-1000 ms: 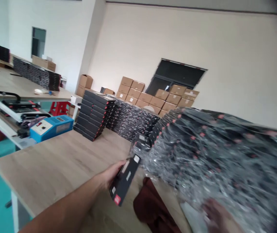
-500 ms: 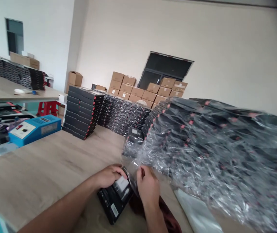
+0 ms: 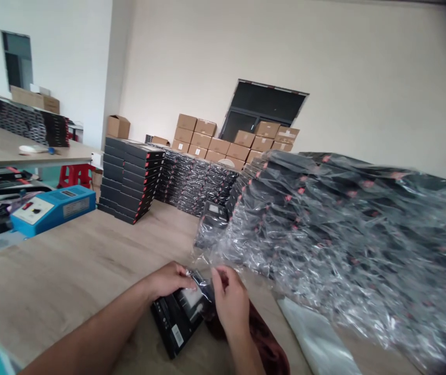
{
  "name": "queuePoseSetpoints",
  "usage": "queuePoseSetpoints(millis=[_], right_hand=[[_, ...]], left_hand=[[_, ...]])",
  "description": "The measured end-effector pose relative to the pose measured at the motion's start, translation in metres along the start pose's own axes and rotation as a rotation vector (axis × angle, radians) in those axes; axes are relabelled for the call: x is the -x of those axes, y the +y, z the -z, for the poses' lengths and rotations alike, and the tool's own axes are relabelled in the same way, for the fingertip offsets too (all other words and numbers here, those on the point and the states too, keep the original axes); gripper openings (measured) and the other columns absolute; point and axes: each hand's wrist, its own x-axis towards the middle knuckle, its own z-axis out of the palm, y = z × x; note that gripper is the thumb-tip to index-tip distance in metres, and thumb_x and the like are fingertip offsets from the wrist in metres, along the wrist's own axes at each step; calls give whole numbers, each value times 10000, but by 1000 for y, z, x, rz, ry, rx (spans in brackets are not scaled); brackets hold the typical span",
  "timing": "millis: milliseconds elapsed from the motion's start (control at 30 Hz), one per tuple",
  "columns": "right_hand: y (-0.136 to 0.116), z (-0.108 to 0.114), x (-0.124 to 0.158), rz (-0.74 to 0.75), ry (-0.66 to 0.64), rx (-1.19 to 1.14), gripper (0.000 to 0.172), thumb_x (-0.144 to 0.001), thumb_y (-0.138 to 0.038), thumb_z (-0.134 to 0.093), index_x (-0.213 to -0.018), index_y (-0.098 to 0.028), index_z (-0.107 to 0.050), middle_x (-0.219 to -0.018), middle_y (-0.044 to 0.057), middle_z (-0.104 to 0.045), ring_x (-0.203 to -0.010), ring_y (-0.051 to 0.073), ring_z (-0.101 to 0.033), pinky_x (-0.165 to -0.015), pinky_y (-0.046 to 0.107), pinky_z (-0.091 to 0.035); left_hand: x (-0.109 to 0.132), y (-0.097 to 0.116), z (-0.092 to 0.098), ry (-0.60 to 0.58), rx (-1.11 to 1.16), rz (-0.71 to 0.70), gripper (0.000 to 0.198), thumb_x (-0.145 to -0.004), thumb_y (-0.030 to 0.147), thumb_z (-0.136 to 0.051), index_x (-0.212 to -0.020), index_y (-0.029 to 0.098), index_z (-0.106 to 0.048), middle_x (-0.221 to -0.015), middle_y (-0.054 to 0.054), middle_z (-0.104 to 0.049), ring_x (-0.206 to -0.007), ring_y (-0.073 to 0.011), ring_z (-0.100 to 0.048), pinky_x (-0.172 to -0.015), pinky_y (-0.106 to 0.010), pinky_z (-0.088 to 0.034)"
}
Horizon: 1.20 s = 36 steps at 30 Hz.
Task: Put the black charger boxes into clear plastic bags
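Note:
My left hand (image 3: 169,281) is closed on the upper left edge of a flat black box (image 3: 174,317) with a white picture and a barcode label. The box is tilted, its lower corner towards me. Clear film of a plastic bag (image 3: 206,289) lies over the far end of the box. My right hand (image 3: 231,301) pinches that film at the box's right side; its fingertips are partly hidden. Beneath my right forearm is a dark red cloth (image 3: 267,344). To the right lies a pile of flat clear plastic bags (image 3: 316,338).
A big heap of bagged black boxes (image 3: 324,224) fills the right side. Bare black boxes (image 3: 129,182) stand stacked at the table's (image 3: 90,255) far side, beside a blue machine (image 3: 54,208). Brown cartons (image 3: 223,148) are piled by the wall.
The film has come over the far end of the box, where it earlier stood off to the right. My right hand has moved slightly left, closer to my left hand.

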Motion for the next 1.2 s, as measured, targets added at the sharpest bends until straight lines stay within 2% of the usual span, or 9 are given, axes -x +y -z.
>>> queuePoseSetpoints(millis=[200,367,567,733,900,967,1067,1133,1200], right_hand=[[-13,5,9,106,-313,-105,161,-775,-376,-614,-725,-229,-655,-668,-10,-630,-637,157,-574,-592,234,-402],[-13,7,4,-24,-347,-362,243,-810,-383,-566,-710,-197,-689,-726,21,-679,-693,176,-602,-656,248,-435],[-10,11,3,-200,-366,-490,279,-766,-439,-607,-763,-180,-711,-735,20,-690,-704,185,-597,-660,253,-436],[-7,6,4,-228,-374,-460,259,-727,-429,-634,-739,-175,-685,-690,7,-656,-659,175,-572,-621,248,-421],[-9,5,4,-197,-425,-445,307,-756,-465,-592,-751,-166,-662,-685,9,-639,-657,171,-561,-618,248,-417],[-8,6,3,-181,-394,-386,284,-749,-447,-596,-741,-171,-660,-685,9,-645,-653,172,-565,-624,251,-418],[-4,8,1,-213,-220,-341,318,-766,-485,-552,-748,-181,-644,-681,9,-647,-640,175,-577,-621,259,-432],[-1,6,2,-211,-109,-299,334,-753,-502,-559,-835,-187,-636,-698,7,-649,-640,178,-592,-628,269,-450],[0,2,4,-141,-83,-210,335,-716,-447,-609,-938,-197,-621,-743,9,-660,-657,185,-609,-644,279,-465]], left_hand=[[-1,-3,2,40,-26,-28,378,-561,439,-758,-720,97,-728,-609,-6,-627,-548,-107,-474,-564,-227,-339],[1,0,3,51,-16,-15,440,-509,485,-778,-714,99,-727,-586,-8,-621,-542,-115,-480,-540,-230,-335],[3,6,2,77,-6,-10,372,-479,436,-805,-628,110,-706,-523,15,-569,-493,-88,-411,-501,-224,-284],[5,7,2,61,41,-33,385,-550,439,-765,-738,105,-729,-603,-4,-606,-537,-104,-446,-565,-242,-334],[-1,0,4,89,-13,-11,339,-521,421,-772,-604,115,-652,-514,44,-503,-500,-81,-374,-513,-226,-252],[-3,-2,5,98,-38,-7,330,-522,411,-771,-582,119,-630,-502,50,-485,-498,-80,-368,-507,-226,-237],[-5,-3,6,127,-78,5,312,-534,399,-761,-587,119,-635,-513,46,-501,-505,-86,-388,-514,-227,-247],[-5,-2,7,148,-80,-3,301,-539,390,-754,-590,115,-644,-532,40,-517,-517,-89,-405,-517,-226,-258],[-4,-1,7,151,-63,-31,298,-539,387,-749,-581,111,-646,-552,37,-523,-529,-90,-417,-518,-223,-267]])
